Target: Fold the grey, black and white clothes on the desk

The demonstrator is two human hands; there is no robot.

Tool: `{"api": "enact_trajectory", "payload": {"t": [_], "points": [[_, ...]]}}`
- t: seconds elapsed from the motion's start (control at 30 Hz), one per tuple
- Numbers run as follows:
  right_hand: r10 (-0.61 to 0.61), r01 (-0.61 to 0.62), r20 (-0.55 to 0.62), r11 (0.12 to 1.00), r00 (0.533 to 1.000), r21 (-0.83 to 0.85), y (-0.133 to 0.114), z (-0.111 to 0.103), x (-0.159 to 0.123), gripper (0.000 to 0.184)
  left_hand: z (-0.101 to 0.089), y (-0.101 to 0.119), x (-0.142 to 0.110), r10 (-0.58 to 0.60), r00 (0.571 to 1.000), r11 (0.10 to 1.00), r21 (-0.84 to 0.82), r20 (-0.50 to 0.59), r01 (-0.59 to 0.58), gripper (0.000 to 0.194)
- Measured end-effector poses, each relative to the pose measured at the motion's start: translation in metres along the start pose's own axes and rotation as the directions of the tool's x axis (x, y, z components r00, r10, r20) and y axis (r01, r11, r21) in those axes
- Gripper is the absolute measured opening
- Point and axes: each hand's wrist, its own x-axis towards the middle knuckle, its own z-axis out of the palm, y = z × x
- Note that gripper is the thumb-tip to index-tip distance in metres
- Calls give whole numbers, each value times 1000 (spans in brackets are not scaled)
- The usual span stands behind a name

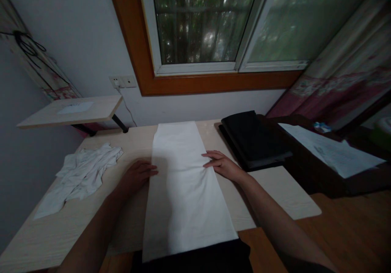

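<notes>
A long white folded cloth (180,183) lies down the middle of the light wooden table, its near end hanging past the front edge over a dark lap. At its left edge, my left hand (141,175) grips the cloth with fingertips on top; the thumb is hidden. My right hand (225,166) holds the opposite edge, its fingertips on the fabric and small creases running from them. Both hands are about midway along the cloth. A crumpled white cloth (87,171) rests on the table to the left, apart from my hands.
Folded black cloth (253,136) is stacked on the table's right. Left rear stands a raised shelf (104,109) on dark legs, with a paper (75,107) on it. A dark surface (320,185) at right bears white sheets (330,149). Wall and window are behind.
</notes>
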Motion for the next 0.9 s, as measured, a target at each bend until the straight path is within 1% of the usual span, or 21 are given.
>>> {"api": "enact_trajectory", "payload": {"t": [0.1,0.23,0.33,0.47,0.57,0.67,0.8,0.9], "points": [[-5,4,-31,1000,999,-17,-2,0,1,25,0,-1,-1,-9,1000,1000,12,-17,9,34],[10,-12,-65,999,998,-38,-6,0,2,36,0,0,0,-14,1000,1000,27,3,13,35],[23,-29,-101,998,995,-59,-7,0,2,42,-2,3,2,-44,999,999,29,5,44,37],[62,-84,-171,988,983,-126,-7,1,3,37,-6,6,5,-116,993,993,39,22,115,38],[102,-140,-175,964,979,-225,-8,2,5,32,-5,6,7,-168,984,983,83,56,164,41],[130,-171,-143,930,981,-324,-8,4,7,34,-3,7,9,-244,965,965,127,100,231,45],[181,-208,-104,884,978,-419,-5,6,12,36,-2,8,15,-375,914,921,174,153,348,48],[226,-251,-108,851,968,-462,-2,7,19,36,-2,6,22,-434,882,895,196,185,400,49]]}}
